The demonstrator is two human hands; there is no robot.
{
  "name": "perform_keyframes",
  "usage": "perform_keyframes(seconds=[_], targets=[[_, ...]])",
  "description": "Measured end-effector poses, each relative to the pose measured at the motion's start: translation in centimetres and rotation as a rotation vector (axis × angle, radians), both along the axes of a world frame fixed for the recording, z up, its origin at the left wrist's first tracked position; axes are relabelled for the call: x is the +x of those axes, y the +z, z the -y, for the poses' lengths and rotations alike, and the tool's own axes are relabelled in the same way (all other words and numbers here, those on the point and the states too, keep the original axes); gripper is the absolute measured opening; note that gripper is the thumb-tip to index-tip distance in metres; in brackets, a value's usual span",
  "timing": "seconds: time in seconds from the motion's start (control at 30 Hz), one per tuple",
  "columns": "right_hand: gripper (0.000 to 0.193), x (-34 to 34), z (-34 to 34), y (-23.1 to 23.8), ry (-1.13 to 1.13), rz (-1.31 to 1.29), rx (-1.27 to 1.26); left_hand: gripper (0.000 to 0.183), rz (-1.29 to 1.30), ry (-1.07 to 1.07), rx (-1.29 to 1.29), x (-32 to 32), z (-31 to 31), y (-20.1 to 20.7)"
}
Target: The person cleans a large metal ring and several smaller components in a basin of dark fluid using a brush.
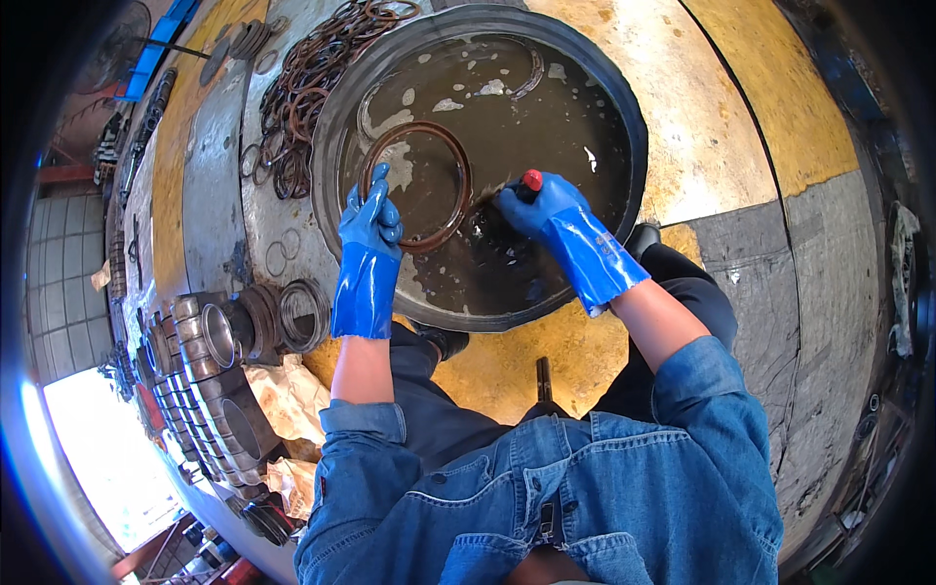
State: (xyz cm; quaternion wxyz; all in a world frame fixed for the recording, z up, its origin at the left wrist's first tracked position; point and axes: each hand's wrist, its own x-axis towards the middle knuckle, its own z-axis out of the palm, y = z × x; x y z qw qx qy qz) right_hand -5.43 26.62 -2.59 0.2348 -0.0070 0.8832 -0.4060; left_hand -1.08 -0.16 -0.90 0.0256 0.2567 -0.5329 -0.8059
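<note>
Closest to me is a blue denim shirt (604, 478). Over the round black tub (636, 136) of murky water, my left hand (370, 216), in shiny blue rubber, pinches a thin brown ring (465, 177); my right hand (542, 207), gloved alike, curls round a red-tipped handle (531, 179). I think this ring's unfinished. Left of the tub, more brown rings (307, 97) lie heaped; done or not, I can't tell.

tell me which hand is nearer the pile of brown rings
Left. The left hand is below and right of the ring pile; the right hand is much farther right.

Over a basin (478, 19), the left hand (370, 216) holds a brown ring (464, 175), the right hand (549, 208) a brush (532, 179).
</note>
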Motion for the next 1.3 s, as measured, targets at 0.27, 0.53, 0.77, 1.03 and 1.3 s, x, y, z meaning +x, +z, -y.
perform_keyframes(seconds=[0.27, 0.53, 0.77, 1.03, 1.3], targets=[[0.024, -2.2, -0.1, 2.9, 0.100, -0.487, -0.664, 0.041, 0.182, -0.098, -0.060, 0.0, -2.2, 0.7], [0.027, -3.1, -1.0, 0.6, -0.011, -0.459, -0.421, 0.036, 0.044, -0.164, 0.116, 0.6, -2.6, 0.8], [0.026, -1.8, -0.2, -0.1, 0.026, 0.094, -0.302, 0.037, -0.026, -0.131, 0.035, 0.5, -2.8, 1.6], [0.045, -2.2, -1.7, -0.9, -0.136, 0.182, -0.434, 0.032, -0.133, 0.013, -0.011, -0.3, -1.7, 1.0], [0.039, -2.2, -1.1, 0.7, 0.095, 0.108, -0.478, 0.040, -0.391, -0.157, 0.587, -0.3, 0.0, -1.7]])
